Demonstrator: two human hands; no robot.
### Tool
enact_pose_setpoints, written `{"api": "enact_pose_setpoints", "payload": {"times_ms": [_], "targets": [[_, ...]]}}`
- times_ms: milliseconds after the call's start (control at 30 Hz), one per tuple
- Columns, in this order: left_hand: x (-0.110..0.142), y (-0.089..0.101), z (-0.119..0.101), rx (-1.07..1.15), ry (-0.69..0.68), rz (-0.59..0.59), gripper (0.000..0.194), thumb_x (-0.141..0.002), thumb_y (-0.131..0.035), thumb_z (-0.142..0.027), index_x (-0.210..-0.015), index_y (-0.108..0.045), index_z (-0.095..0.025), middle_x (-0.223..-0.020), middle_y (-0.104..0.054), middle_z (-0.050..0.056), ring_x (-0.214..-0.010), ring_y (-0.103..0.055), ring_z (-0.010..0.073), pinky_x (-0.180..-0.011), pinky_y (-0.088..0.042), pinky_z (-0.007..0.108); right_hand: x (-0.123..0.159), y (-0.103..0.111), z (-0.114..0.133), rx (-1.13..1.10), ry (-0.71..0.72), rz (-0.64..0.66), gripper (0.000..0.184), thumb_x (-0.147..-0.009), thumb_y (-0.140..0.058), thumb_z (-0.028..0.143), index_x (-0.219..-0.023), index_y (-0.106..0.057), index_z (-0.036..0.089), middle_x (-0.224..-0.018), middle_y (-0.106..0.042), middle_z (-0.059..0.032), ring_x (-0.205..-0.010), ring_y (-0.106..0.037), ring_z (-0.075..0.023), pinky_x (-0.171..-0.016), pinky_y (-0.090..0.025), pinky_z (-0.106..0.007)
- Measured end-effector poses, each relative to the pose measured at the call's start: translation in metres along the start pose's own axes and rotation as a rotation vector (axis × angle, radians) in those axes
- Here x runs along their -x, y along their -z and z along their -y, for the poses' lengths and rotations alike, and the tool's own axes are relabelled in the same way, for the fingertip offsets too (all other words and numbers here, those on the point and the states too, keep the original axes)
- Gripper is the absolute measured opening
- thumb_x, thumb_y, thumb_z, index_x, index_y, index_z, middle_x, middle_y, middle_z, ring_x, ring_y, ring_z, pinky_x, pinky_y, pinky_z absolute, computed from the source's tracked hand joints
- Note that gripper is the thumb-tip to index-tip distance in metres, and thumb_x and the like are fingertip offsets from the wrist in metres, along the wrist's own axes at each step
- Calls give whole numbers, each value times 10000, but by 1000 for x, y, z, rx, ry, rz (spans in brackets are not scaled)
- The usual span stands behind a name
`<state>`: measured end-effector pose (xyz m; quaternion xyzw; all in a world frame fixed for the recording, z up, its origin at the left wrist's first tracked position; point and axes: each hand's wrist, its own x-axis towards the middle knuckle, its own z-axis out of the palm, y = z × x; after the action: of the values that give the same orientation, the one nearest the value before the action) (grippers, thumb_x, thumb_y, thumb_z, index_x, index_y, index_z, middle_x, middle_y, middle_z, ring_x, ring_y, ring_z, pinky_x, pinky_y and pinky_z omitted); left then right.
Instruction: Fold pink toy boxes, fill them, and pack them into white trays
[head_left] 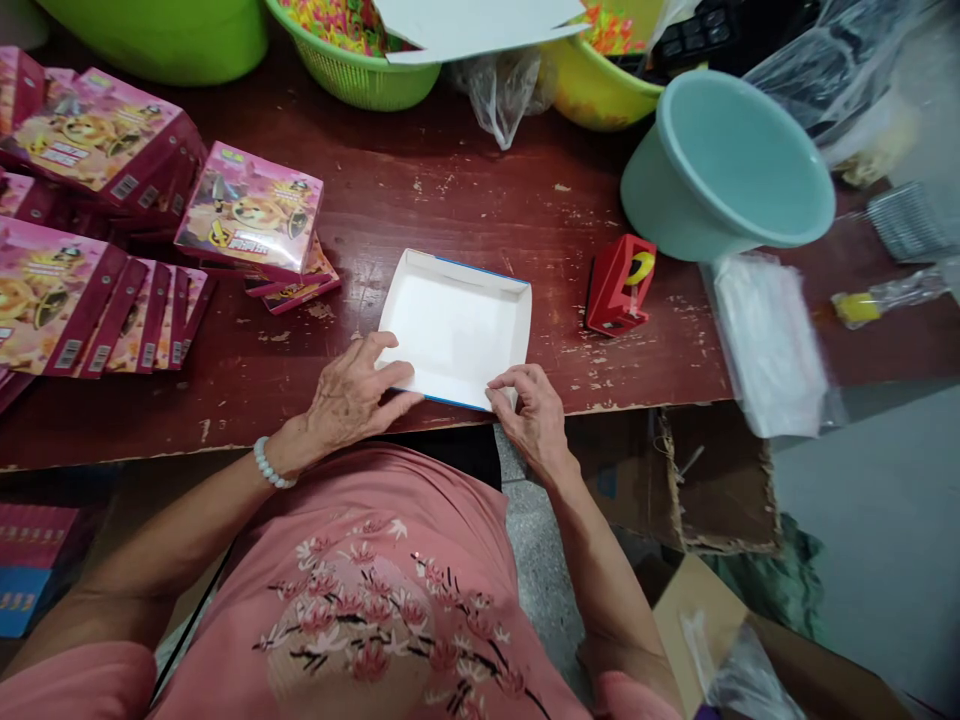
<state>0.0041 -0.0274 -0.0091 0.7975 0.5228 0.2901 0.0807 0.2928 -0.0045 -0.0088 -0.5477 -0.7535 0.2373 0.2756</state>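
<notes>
A shallow cardboard box [454, 325], white inside with a blue outer edge, lies open side up on the table in front of me. My left hand [356, 390] is at its near left corner, fingers bent over the wall and thumb along the front edge. At the near right corner, my right hand [532, 410] pinches the wall between thumb and fingers. The fingertips partly hide both corners.
Pink printed boxes [251, 210] are stacked at the left. A red tape dispenser [621, 285] and a teal bucket [727, 165] stand to the right, near clear plastic bags [772, 340]. Behind are a green basket [360, 80] and a yellow basin [600, 95] with small colourful pieces.
</notes>
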Motion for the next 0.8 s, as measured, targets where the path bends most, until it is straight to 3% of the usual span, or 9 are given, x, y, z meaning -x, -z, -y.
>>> {"api": "enact_pose_setpoints", "payload": {"times_ms": [100,200,267,333,533,700,800], "targets": [[7,-4,-6,-278,-171,-60,159,-959,-683,-363,-910,-713,-214,-1199,-684,114,-994,-581,278,-874,-470,456,2,0,3,199,68,-16,72,-981,-638,258,-982,-706,232,-1046,-660,-55,-905,-635,-192,-716,-452,-297],[8,-9,-10,-356,-289,-104,190,-946,-639,-157,-762,-654,-202,-817,-679,34,-898,-549,248,-964,-414,500,7,-4,9,453,259,-96,104,-1030,-621,293,-1040,-705,231,-1045,-723,-60,-926,-610,-213,-770,-413,-342],[3,-10,-11,-339,-323,-58,238,-940,-608,-108,-718,-614,-195,-699,-610,21,-837,-529,235,-931,-413,471,11,-8,15,539,426,-58,120,-1039,-620,290,-1120,-682,227,-1081,-751,-52,-960,-599,-220,-835,-376,-381],[-3,-11,-11,-327,-329,23,220,-949,-586,-106,-748,-616,-191,-731,-615,35,-819,-525,239,-844,-410,433,11,-13,20,575,508,36,128,-1044,-599,234,-1161,-650,215,-1093,-755,-41,-954,-590,-213,-859,-340,-401],[-15,-22,-16,-324,-360,283,163,-925,-510,-48,-934,-605,-181,-823,-623,60,-744,-542,234,-725,-357,388,-6,-22,24,720,527,295,63,-976,-554,161,-967,-608,191,-917,-660,-72,-846,-513,-239,-757,-301,-402],[-17,-24,-21,-384,-325,317,108,-951,-498,-109,-987,-571,-179,-831,-630,61,-725,-558,245,-783,-377,416,-16,-24,23,715,473,402,80,-894,-572,162,-965,-584,194,-920,-626,-71,-851,-506,-237,-732,-334,-365],[-17,-15,-23,-388,-308,310,120,-972,-491,-128,-1058,-563,-172,-881,-642,68,-797,-585,255,-856,-393,423,-15,-22,23,708,504,383,70,-895,-559,150,-943,-570,200,-905,-613,-60,-843,-510,-230,-736,-347,-355]]}}
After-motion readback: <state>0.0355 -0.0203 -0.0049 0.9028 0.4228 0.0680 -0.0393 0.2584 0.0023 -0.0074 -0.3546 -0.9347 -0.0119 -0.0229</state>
